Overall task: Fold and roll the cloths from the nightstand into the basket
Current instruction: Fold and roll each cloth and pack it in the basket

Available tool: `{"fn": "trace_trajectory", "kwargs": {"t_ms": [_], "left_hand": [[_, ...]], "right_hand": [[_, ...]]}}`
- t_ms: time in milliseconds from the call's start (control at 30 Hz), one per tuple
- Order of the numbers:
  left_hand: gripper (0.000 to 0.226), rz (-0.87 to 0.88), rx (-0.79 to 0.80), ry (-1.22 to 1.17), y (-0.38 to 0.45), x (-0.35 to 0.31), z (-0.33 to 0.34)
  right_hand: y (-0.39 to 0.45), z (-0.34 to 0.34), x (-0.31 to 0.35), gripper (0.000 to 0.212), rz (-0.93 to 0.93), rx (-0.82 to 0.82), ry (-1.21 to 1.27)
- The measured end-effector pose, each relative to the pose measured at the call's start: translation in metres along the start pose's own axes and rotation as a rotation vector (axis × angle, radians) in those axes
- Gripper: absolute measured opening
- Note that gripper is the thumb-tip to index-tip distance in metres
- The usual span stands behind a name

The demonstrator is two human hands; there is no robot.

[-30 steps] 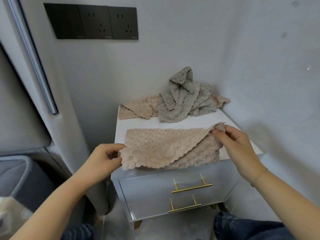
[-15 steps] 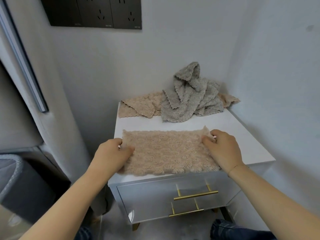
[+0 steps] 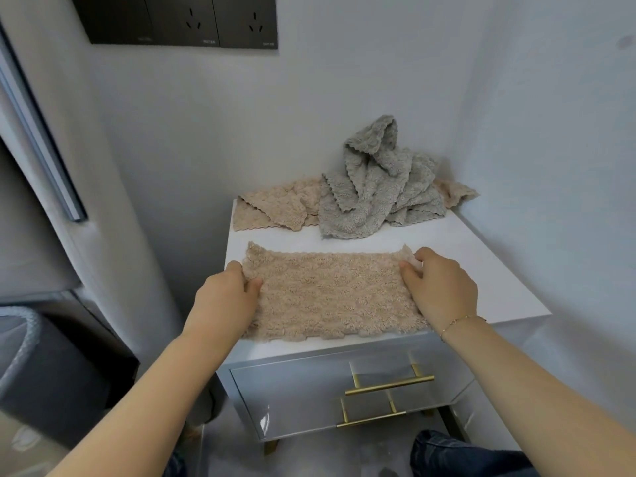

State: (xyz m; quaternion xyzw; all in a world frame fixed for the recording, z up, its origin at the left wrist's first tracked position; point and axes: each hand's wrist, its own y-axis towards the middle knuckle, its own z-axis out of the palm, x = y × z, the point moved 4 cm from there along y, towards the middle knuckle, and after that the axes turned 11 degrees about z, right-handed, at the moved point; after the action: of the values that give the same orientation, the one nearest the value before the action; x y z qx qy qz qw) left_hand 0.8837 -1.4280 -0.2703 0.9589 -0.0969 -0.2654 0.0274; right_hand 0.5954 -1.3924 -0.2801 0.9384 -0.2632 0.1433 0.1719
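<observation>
A beige cloth lies folded in half, flat on the front of the white nightstand. My left hand pinches its left edge and my right hand pinches its right edge near the far corner. Behind it, against the wall, a crumpled grey cloth sits on top of another beige cloth, whose far end pokes out at the right. A dark basket with a grey rim stands on the floor at the far left, partly cut off by the frame.
The nightstand fills a corner, with walls close behind and to the right. Its two drawers carry gold handles. A padded grey headboard rises at the left. Black wall sockets hang above. My knee shows at the bottom.
The beige cloth was held up by both hands with its far half being folded over; now it lies flat and doubled on the nightstand top, both hands holding its side edges.
</observation>
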Motion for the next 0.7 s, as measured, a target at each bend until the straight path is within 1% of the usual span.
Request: {"fn": "trace_trajectory", "kwargs": {"t_ms": [67, 133, 167, 200, 233, 267, 300, 367, 400, 433, 500, 533, 600, 667, 700], "left_hand": [[0.024, 0.002, -0.040, 0.007, -0.002, -0.002, -0.003], [0.035, 0.024, -0.120, 0.031, -0.007, -0.002, -0.011], [0.041, 0.068, -0.174, 0.077, -0.010, -0.003, -0.016], [0.045, 0.134, -0.225, 0.132, -0.013, -0.006, -0.020], [0.045, 0.218, -0.264, 0.163, -0.016, -0.012, -0.023], [0.041, 0.309, -0.266, 0.162, -0.020, -0.020, -0.026], [0.034, 0.400, -0.225, 0.146, -0.024, -0.028, -0.025], [0.017, 0.511, -0.050, 0.144, -0.034, -0.041, -0.015], [0.013, 0.515, 0.029, 0.150, -0.039, -0.042, -0.009], [0.013, 0.492, 0.087, 0.146, -0.042, -0.040, -0.004], [0.015, 0.415, 0.128, 0.107, -0.044, -0.033, 0.001], [0.019, 0.387, 0.119, 0.107, -0.043, -0.030, 0.000], [0.031, 0.355, 0.094, 0.187, -0.037, -0.017, 0.001], [0.042, 0.288, 0.146, 0.302, -0.028, -0.002, 0.006], [0.046, 0.229, 0.182, 0.317, -0.025, 0.004, 0.008]], "right_hand": [[-0.001, -0.003, 0.001, 0.026, -0.005, -0.017, -0.048], [-0.002, -0.011, 0.002, 0.036, -0.020, -0.077, -0.032], [-0.004, -0.015, 0.004, 0.039, -0.068, -0.123, 0.009], [-0.005, -0.020, 0.008, 0.039, -0.155, -0.168, 0.067], [-0.008, -0.025, 0.013, 0.033, -0.264, -0.205, 0.122], [-0.011, -0.027, 0.018, 0.026, -0.372, -0.208, 0.164], [-0.014, -0.027, 0.022, 0.020, -0.466, -0.167, 0.193], [-0.018, -0.019, 0.025, 0.015, -0.588, -0.024, 0.222], [-0.020, -0.013, 0.024, 0.020, -0.618, 0.055, 0.224], [-0.022, -0.008, 0.023, 0.028, -0.628, 0.131, 0.215], [-0.027, 0.000, 0.021, 0.046, -0.620, 0.226, 0.187], [-0.029, 0.003, 0.021, 0.051, -0.606, 0.241, 0.174], [-0.033, 0.005, 0.022, 0.062, -0.560, 0.251, 0.141], [-0.041, 0.002, 0.028, 0.074, -0.516, 0.282, 0.120], [-0.046, 0.000, 0.032, 0.079, -0.492, 0.318, 0.124]]}}
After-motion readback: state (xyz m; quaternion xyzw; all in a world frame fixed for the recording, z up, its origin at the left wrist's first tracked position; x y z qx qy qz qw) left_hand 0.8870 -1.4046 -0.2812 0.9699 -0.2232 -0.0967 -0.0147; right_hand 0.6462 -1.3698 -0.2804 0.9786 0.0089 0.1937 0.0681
